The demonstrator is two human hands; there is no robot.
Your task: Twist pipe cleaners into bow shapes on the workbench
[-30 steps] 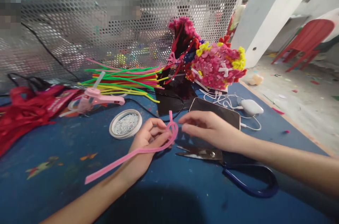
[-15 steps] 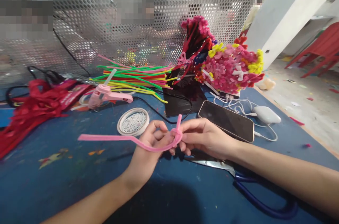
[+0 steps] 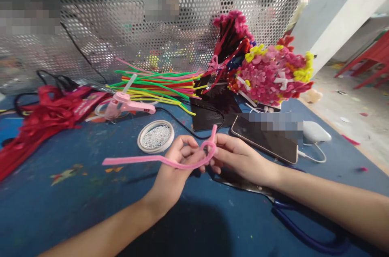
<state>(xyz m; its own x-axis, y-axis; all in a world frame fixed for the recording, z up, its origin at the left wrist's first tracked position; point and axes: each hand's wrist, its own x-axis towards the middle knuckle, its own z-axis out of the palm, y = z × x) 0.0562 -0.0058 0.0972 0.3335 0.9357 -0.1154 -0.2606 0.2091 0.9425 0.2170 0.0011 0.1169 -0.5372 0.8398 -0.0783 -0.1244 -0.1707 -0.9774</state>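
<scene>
A pink pipe cleaner (image 3: 133, 160) is bent into a small loop at its right end, with a short tip sticking up and a long tail stretching left. My left hand (image 3: 178, 163) grips it just left of the loop, thumb pressed along it. On the loop's right side, my right hand (image 3: 240, 155) pinches it between thumb and fingers; some fingertips are hidden behind. Under my right forearm lie scissors (image 3: 306, 228) with dark blue handles, partly covered. A round dish of small pearly beads (image 3: 156, 137) sits just beyond my left hand.
Behind are a pink glue gun (image 3: 129, 105), a pile of coloured pipe cleaners (image 3: 164, 86) and a bunch of fuzzy flowers (image 3: 267, 72). A phone (image 3: 266, 139) with a cable lies right, red ribbons (image 3: 45, 123) left. A perforated metal panel (image 3: 121, 46) stands at the back.
The loop in the pink pipe cleaner looks more open, with a gap now showing inside it. Both hands keep their hold. The whole view has shifted slightly.
</scene>
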